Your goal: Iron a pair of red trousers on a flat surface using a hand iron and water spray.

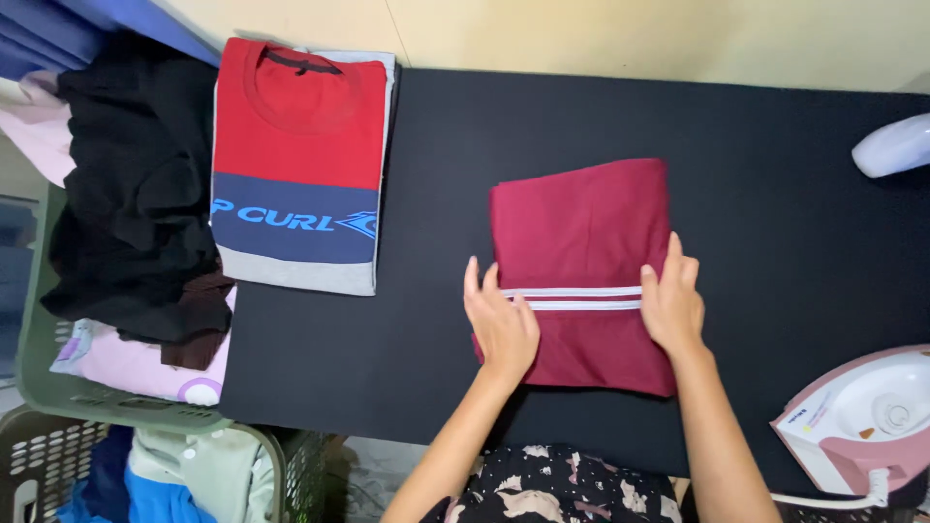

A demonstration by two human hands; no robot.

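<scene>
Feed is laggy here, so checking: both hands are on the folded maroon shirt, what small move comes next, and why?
Probably lift the folded maroon shirt with white stripes onto the folded red, navy and grey shirt. Left hand and right hand lie flat on its side edges, and it already looks squarely folded on the black ironing surface.

The pink iron (862,426) and white object (893,145) are cut off at right.

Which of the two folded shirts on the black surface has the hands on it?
The dark maroon shirt with two pale stripes; left hand and right hand press its sides. The red, navy and grey shirt lies untouched, further left.
</scene>
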